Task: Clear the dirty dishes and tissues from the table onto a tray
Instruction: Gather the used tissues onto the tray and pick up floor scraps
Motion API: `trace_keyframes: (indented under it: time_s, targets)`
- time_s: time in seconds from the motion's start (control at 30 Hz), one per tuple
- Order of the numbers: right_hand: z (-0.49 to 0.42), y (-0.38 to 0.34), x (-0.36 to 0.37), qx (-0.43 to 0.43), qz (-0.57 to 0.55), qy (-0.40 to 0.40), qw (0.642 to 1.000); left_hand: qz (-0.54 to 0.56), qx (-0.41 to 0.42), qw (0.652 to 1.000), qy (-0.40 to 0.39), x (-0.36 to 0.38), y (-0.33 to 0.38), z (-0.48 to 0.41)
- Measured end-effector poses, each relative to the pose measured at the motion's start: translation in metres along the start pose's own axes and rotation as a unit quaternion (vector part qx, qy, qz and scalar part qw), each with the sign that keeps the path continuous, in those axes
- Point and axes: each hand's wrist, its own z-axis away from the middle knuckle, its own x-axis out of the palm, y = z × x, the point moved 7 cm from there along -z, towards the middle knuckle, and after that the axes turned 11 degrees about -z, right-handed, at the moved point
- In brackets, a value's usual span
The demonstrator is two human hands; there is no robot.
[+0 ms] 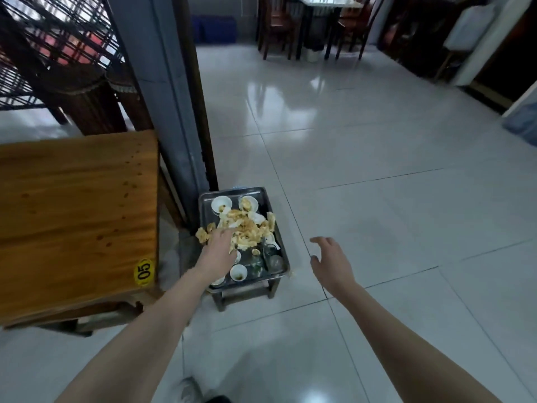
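Observation:
A steel tray [205,205] sits on a low wooden stool [247,289] on the floor, beside the table's right end. It carries several white bowls [222,203], a few glasses [271,255] and a heap of stained, crumpled tissues [250,228]. My left hand [219,251] hangs over the tray's left side with its fingertips at the tissue heap; whether it holds any is hidden. To the right of the tray my right hand [329,261] hovers above the floor, fingers spread, holding nothing.
The wooden table [72,213] with a yellow "05" sticker [143,271] stands at the left. A grey pillar [162,91] rises behind the tray. Glossy white floor tiles [377,184] spread to the right. More chairs and a table [313,21] stand far back.

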Motion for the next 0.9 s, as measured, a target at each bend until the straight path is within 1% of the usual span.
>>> trace_keyframes:
  time_s: [0.2, 0.37, 0.53, 0.77, 0.9]
  targets:
    - [-0.006, 0.052, -0.046, -0.015, 0.011, -0.015, 1.0, 0.008, 0.003, 1.0, -0.003, 0.026, 0.078, -0.009]
    - [-0.035, 0.086, -0.069, -0.013, 0.01, -0.025, 1.0, 0.028, 0.006, 1.0, 0.0, 0.04, 0.122, -0.037]
    - [-0.082, 0.116, -0.075, -0.018, 0.017, -0.049, 0.998, 0.025, 0.001, 0.999, 0.023, 0.054, 0.149, -0.08]
    - [-0.156, 0.161, -0.071, -0.018, 0.034, -0.093, 0.995, 0.048, -0.015, 0.998, 0.023, 0.079, 0.168, -0.143]
    - [-0.204, 0.181, -0.07, -0.023, 0.023, -0.101, 0.994, 0.042, -0.056, 0.997, 0.036, 0.082, 0.173, -0.182]
